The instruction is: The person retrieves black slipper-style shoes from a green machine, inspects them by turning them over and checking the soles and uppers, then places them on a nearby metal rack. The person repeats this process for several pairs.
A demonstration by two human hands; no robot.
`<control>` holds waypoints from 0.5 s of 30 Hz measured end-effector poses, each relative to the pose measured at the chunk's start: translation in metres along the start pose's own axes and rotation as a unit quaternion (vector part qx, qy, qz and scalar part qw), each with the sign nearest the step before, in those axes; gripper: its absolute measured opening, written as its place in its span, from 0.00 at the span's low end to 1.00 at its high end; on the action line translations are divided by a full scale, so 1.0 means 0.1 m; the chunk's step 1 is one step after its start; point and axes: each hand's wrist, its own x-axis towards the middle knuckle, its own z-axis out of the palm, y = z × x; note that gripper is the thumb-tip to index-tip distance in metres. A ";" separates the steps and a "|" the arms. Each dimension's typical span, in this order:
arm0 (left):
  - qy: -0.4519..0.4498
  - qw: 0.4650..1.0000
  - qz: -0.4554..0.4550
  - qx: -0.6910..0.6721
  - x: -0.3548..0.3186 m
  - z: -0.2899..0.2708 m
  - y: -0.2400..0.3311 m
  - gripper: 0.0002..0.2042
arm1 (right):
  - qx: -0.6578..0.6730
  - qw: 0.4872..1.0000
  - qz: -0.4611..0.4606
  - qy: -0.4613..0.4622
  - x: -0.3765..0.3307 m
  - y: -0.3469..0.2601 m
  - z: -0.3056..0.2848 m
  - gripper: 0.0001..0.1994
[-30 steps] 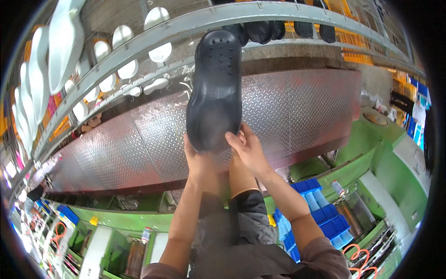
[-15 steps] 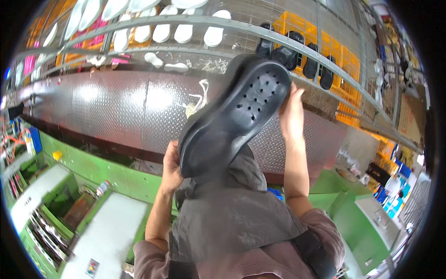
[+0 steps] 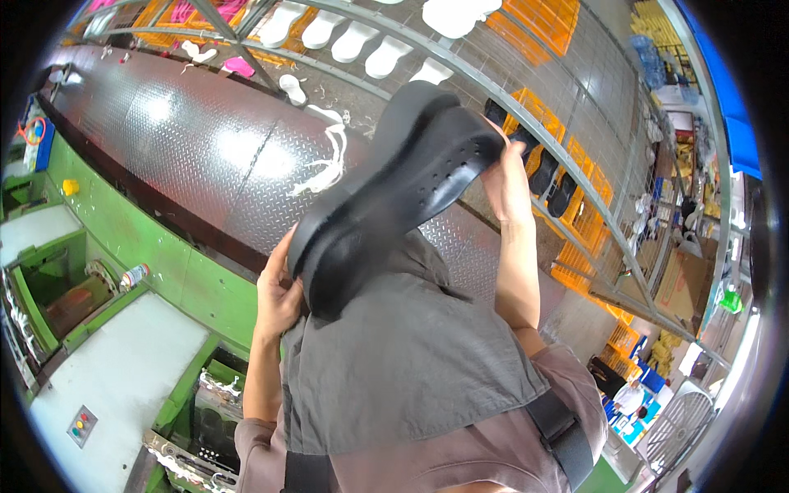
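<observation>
The black shoe sits toward eleven o'clock, gripped at both ends: left hand at eight o'clock, right hand at two. It looks light, springy, smooth and perhaps slippery; take the thick rims.

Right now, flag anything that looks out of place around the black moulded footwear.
A stringy white scrap lies loose on the patterned metal platform, seen beside the black moulded footwear; its tangled strands look like stray waste.
</observation>
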 end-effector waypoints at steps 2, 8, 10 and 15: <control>0.002 0.997 -0.043 -0.065 0.00 -0.06 -0.11 0.31 | -0.096 0.995 0.004 -0.002 0.09 0.01 0.05 0.30; -0.027 0.991 -0.044 -0.121 0.11 -0.15 -0.33 0.35 | -0.176 0.978 0.080 0.072 0.24 0.02 0.13 0.28; -0.046 0.989 -0.053 -0.127 0.14 -0.17 -0.35 0.35 | -0.159 0.985 0.052 0.048 0.23 0.00 0.12 0.29; -0.085 0.985 -0.076 -0.132 0.22 -0.19 -0.28 0.35 | -0.127 0.992 0.001 0.004 0.20 -0.12 -0.02 0.40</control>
